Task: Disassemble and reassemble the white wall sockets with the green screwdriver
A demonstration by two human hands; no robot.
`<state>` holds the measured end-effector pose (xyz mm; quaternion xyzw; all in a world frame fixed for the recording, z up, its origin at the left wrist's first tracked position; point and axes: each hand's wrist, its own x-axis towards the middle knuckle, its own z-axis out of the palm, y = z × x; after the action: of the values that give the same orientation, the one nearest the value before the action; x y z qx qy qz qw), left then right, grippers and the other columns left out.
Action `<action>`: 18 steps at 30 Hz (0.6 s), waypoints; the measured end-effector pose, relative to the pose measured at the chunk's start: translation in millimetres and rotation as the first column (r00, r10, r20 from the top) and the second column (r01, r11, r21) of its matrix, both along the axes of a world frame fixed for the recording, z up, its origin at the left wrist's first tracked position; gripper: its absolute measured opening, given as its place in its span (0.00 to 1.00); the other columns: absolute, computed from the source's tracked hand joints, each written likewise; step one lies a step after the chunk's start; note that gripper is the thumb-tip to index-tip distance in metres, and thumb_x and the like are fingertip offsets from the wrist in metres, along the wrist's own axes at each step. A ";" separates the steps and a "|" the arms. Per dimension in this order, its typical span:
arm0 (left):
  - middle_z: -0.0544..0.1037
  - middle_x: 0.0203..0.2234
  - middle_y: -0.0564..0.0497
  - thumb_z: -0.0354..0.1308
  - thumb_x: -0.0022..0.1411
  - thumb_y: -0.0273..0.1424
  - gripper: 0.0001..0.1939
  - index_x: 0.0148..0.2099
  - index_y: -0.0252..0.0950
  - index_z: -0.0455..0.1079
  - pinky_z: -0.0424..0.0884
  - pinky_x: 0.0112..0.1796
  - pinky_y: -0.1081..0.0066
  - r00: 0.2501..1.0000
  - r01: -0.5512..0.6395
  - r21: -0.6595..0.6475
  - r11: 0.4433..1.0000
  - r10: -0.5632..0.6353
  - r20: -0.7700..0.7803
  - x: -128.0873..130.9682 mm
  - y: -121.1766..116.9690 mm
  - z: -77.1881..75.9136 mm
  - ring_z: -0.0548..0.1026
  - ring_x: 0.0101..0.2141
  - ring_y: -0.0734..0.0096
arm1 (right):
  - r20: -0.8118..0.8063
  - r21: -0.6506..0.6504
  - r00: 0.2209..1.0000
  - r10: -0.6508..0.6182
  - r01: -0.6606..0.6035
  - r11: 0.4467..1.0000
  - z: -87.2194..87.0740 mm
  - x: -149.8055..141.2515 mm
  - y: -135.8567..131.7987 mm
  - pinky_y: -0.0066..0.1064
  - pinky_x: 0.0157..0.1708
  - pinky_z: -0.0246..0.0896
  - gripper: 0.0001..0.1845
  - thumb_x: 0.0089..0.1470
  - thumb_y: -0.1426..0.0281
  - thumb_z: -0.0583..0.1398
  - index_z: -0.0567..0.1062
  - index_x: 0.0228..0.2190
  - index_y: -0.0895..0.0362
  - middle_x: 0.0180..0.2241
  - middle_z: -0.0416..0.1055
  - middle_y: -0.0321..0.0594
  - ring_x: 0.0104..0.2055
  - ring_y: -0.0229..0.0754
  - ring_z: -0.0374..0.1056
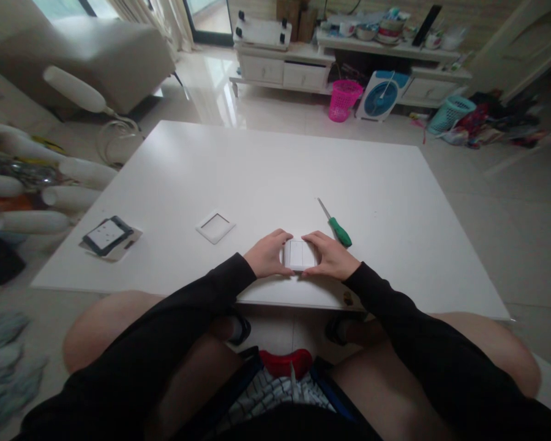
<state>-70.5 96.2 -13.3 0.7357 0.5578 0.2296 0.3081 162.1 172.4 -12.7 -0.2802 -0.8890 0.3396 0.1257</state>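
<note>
A small white wall switch (299,255) lies between my two hands near the front edge of the table. My left hand (269,253) grips its left side with thumb and fingers. On the opposite side, my right hand (331,255) is closed round the right edge. Just beyond my right hand rests a screwdriver (340,232) with a green handle, its shaft pointing away to the left. Left of my hands a white square frame (216,237) with an open middle lies flat. Whether the switch touches the tabletop I cannot tell.
The white table (275,165) spans the view. A dark-framed socket plate (106,236) lies on other flat pieces at its left end. A small dark-and-yellow item (348,298) is at the front edge. Beyond stand a pink basket (344,100) and a blue-white fan (381,96).
</note>
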 end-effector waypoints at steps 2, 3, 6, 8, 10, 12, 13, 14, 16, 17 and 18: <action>0.74 0.51 0.41 0.80 0.40 0.39 0.45 0.58 0.33 0.68 0.75 0.52 0.55 1.000 -0.014 0.000 1.000 0.014 -0.002 1.9 -1.9 1.4 0.77 0.49 0.50 | 0.005 -0.001 1.000 -0.005 0.005 1.000 -0.3 -0.2 -1.0 0.53 0.57 0.68 0.48 0.37 0.57 0.79 0.71 0.57 0.56 0.52 0.71 0.50 0.54 0.58 0.71; 0.74 0.52 0.40 0.80 0.41 0.38 0.45 0.59 0.33 0.67 0.75 0.53 0.55 1.000 -0.020 0.008 1.000 0.020 -0.006 3.1 -3.1 2.0 0.77 0.50 0.50 | 0.006 0.002 1.000 -0.004 0.004 1.000 -0.2 -0.2 -1.6 0.53 0.57 0.68 0.48 0.37 0.57 0.79 0.71 0.57 0.56 0.52 0.71 0.49 0.55 0.58 0.71; 0.74 0.53 0.39 0.78 0.44 0.36 0.44 0.61 0.32 0.67 0.74 0.55 0.54 0.999 -0.024 0.029 0.999 0.025 -0.027 6.1 -6.5 3.7 0.76 0.52 0.49 | 0.003 0.019 1.000 0.003 -0.003 1.000 0.2 0.4 -2.3 0.53 0.57 0.68 0.48 0.38 0.57 0.78 0.71 0.58 0.55 0.53 0.71 0.50 0.55 0.58 0.72; 0.74 0.54 0.39 0.79 0.43 0.37 0.44 0.61 0.33 0.68 0.73 0.56 0.54 0.999 -0.023 0.024 0.999 0.024 -0.036 6.7 -7.1 4.9 0.77 0.53 0.48 | -0.002 0.029 1.000 0.007 -0.007 1.000 -0.5 1.1 -1.9 0.53 0.58 0.69 0.48 0.38 0.56 0.78 0.71 0.58 0.55 0.54 0.72 0.51 0.56 0.59 0.72; 0.75 0.53 0.38 0.80 0.42 0.38 0.44 0.60 0.33 0.69 0.73 0.56 0.54 0.999 -0.029 0.011 1.000 0.029 -0.036 6.0 -6.4 6.0 0.77 0.53 0.47 | -0.005 0.036 1.000 0.004 -0.004 0.999 -2.2 1.9 -0.7 0.55 0.60 0.67 0.49 0.37 0.56 0.79 0.72 0.58 0.56 0.56 0.73 0.54 0.58 0.60 0.72; 0.76 0.53 0.38 0.81 0.40 0.40 0.45 0.59 0.33 0.71 0.73 0.57 0.54 0.999 -0.029 0.005 1.000 0.030 -0.034 4.7 -5.0 6.7 0.77 0.54 0.47 | -0.011 0.034 1.000 -0.001 0.001 0.999 -4.6 2.7 1.0 0.56 0.62 0.65 0.51 0.36 0.56 0.79 0.72 0.59 0.58 0.58 0.73 0.58 0.60 0.62 0.71; 0.77 0.53 0.39 0.81 0.40 0.40 0.44 0.59 0.34 0.71 0.73 0.57 0.54 0.999 -0.027 0.007 1.000 0.027 -0.033 4.1 -4.2 6.9 0.77 0.54 0.46 | -0.017 0.029 1.000 -0.001 0.002 1.000 -5.8 3.0 1.9 0.57 0.63 0.64 0.52 0.36 0.55 0.79 0.72 0.60 0.59 0.59 0.73 0.59 0.62 0.63 0.70; 0.77 0.54 0.39 0.81 0.40 0.41 0.44 0.58 0.34 0.72 0.73 0.57 0.54 0.999 -0.023 0.010 1.000 0.023 -0.032 3.6 -3.5 6.9 0.77 0.54 0.46 | -0.022 0.024 1.000 0.000 0.000 1.000 -6.8 3.2 2.7 0.58 0.64 0.63 0.52 0.36 0.55 0.79 0.72 0.60 0.58 0.60 0.73 0.59 0.62 0.63 0.70; 0.77 0.54 0.40 0.80 0.40 0.42 0.42 0.57 0.35 0.73 0.73 0.57 0.54 0.999 -0.017 0.015 1.000 0.017 -0.031 2.9 -2.5 6.6 0.78 0.53 0.46 | -0.033 0.018 0.999 0.009 -0.008 1.000 -8.5 3.4 4.1 0.59 0.63 0.64 0.52 0.35 0.55 0.79 0.72 0.60 0.57 0.59 0.73 0.58 0.62 0.63 0.70; 0.77 0.54 0.40 0.80 0.40 0.42 0.42 0.57 0.36 0.73 0.73 0.57 0.54 0.999 -0.015 0.014 1.000 0.015 -0.030 2.8 -2.1 6.2 0.78 0.53 0.46 | -0.036 0.017 0.999 0.014 -0.014 1.000 -9.1 3.6 4.5 0.60 0.63 0.64 0.51 0.35 0.54 0.79 0.73 0.60 0.56 0.59 0.74 0.57 0.62 0.64 0.70; 0.77 0.54 0.40 0.80 0.40 0.42 0.41 0.57 0.36 0.73 0.73 0.56 0.54 1.000 -0.016 0.012 1.000 0.016 -0.026 2.8 -2.0 5.6 0.78 0.53 0.47 | -0.039 0.016 0.999 0.020 -0.019 1.000 -9.6 3.8 4.8 0.60 0.63 0.64 0.51 0.36 0.54 0.79 0.73 0.60 0.56 0.59 0.74 0.57 0.62 0.64 0.70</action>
<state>-67.7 94.2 -7.7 0.7360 0.5662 0.2256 0.2947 165.9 177.2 -22.3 -0.2638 -0.8917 0.3391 0.1421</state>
